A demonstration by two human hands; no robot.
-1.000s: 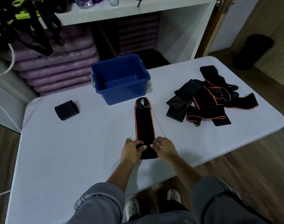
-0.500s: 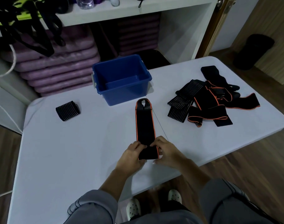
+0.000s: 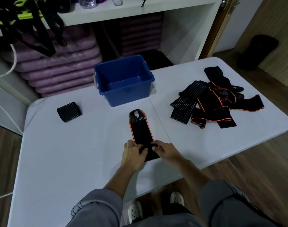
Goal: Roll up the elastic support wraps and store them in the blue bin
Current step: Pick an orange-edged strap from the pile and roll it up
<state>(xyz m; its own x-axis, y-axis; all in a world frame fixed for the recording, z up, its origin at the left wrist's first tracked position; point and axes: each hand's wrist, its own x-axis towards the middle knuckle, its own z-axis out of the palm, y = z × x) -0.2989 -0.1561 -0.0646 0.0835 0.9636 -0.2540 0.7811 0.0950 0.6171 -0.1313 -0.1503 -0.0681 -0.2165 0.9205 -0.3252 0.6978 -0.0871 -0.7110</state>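
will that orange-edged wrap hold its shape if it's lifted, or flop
Probably floppy: the wrap lies flat on the table, and those in the pile bend over one another. Likely light, since it looks thin. Being elastic, the end under the left hand and right hand may unroll if released.

Both my hands are down at the near end of the orange-trimmed wrap (image 3: 140, 128), one on each side of it. My left hand (image 3: 133, 155) sits on the wrap's left edge, knuckles up, fingers curled onto the fabric, thumb tucked in toward the middle. My right hand (image 3: 167, 152) pretty much mirrors it on the wrap's right edge, fingers curled and thumb pointing in, the two thumbs close but not touching. Wrists look fairly flat. Forearms are bare and come in from the near side of the wrap, angling toward each other, with the grey sleeves (image 3: 97, 208) bunched at the elbows.
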